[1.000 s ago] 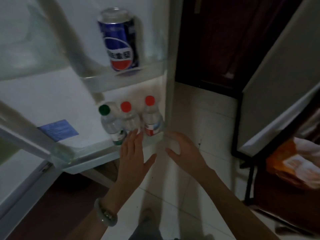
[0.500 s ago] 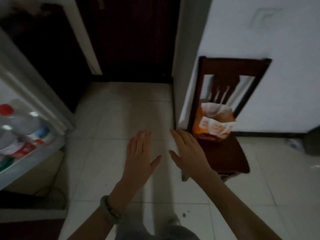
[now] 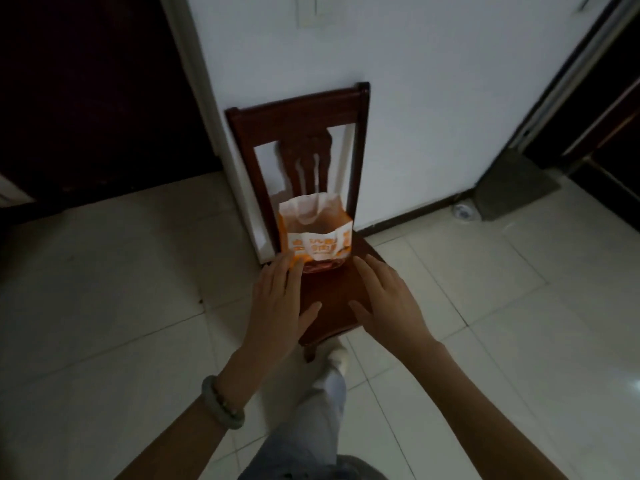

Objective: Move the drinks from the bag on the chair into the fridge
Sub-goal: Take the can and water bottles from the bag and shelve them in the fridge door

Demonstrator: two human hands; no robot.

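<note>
An orange and white paper bag (image 3: 314, 233) stands upright on the seat of a dark wooden chair (image 3: 329, 299) against the white wall. Its top is open; I cannot see what is inside. My left hand (image 3: 278, 303) is flat and open over the seat's left edge, its fingertips just touching the bag's lower left corner. Over the seat's right side hovers my right hand (image 3: 386, 299), open, with fingers spread, a little short of the bag. Both hands hold nothing. The fridge is out of view.
A dark doorway (image 3: 86, 98) lies to the left of the chair, another dark door frame (image 3: 588, 116) at the far right. A grey wedge-shaped object (image 3: 516, 188) and a small round thing (image 3: 462, 211) sit by the skirting. Pale floor tiles (image 3: 121, 289) surround the chair.
My view has swung from the fridge door shelves, past the floor, to face the chair. Both hands stayed open and now reach over the seat close to the bag.
</note>
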